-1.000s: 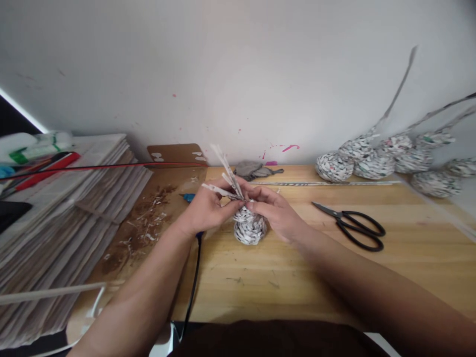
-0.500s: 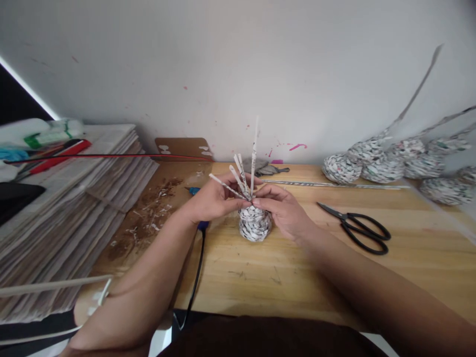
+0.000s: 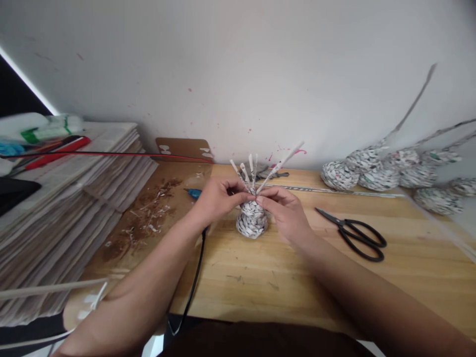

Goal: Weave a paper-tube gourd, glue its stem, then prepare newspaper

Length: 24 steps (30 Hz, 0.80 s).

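Long paper strip [image 3: 280, 167] has tipped from upright to leaning right; weaving probably underway
Left hand [image 3: 220, 201] and right hand [image 3: 284, 210] pinch closed on the woven paper piece [image 3: 252, 224], between the tabletop's [image 3: 297, 292] back and front edges.

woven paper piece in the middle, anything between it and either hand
Nothing visible: the left hand and right hand both pinch the woven paper piece at its top, below the splayed paper strips. The scissors lie off to the right.

Black-handled scissors [image 3: 341, 222] lie on the wooden table [image 3: 230, 292].
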Tool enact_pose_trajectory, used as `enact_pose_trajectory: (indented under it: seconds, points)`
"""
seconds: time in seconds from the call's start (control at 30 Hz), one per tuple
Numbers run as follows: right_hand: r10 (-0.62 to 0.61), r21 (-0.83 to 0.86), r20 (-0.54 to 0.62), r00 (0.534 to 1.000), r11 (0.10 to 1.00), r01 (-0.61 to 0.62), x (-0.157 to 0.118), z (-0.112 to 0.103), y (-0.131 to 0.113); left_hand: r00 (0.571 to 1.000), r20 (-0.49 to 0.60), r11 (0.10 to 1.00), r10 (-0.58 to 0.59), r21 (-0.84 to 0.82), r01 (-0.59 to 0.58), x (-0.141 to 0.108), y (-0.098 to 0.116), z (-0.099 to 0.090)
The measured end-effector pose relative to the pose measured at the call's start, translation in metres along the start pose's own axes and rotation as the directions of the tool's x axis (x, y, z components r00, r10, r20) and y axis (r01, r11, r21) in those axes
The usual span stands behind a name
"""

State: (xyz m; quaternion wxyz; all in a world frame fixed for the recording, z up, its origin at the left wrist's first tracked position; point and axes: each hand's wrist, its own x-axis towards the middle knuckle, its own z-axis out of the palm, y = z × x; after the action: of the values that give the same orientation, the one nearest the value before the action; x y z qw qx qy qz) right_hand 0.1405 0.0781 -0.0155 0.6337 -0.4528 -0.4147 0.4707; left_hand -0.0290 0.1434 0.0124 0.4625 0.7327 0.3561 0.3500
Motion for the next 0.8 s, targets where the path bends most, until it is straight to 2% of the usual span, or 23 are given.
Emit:
enact_pose_trajectory:
  seconds: [0.13, 0.27, 0.4, 0.63, 0.8]
  points:
    - [-0.056, -0.131, -0.026, 0.998, 0.99, 0.052, 0.001, -0.003, -0.002, 0.999, 0.011, 0.996, 0.032, 0.079, -0.032, -0.002, 0.005, 0.001]
    - [-0.091, -0.272, 0.019, 0.996, 0.958, 0.093, 0.002, -0.008, -0.008, 0.996, -0.02, 0.981, 0.086, 0.174, -0.081, -0.005, 0.011, 0.002]
    - [-0.09, -0.368, 0.079, 0.993, 0.923, 0.113, 0.005, -0.012, -0.016, 0.992, -0.035, 0.974, 0.122, 0.197, -0.113, -0.007, 0.013, 0.005]
    - [-0.067, -0.355, 0.14, 0.988, 0.928, 0.113, 0.009, -0.016, -0.024, 0.991, -0.058, 0.982, 0.121, 0.155, -0.111, -0.007, 0.011, 0.011]
    - [-0.08, -0.377, 0.099, 0.992, 0.92, 0.111, 0.008, -0.014, -0.02, 0.994, -0.066, 0.995, 0.086, 0.059, -0.082, -0.004, 0.006, 0.013]
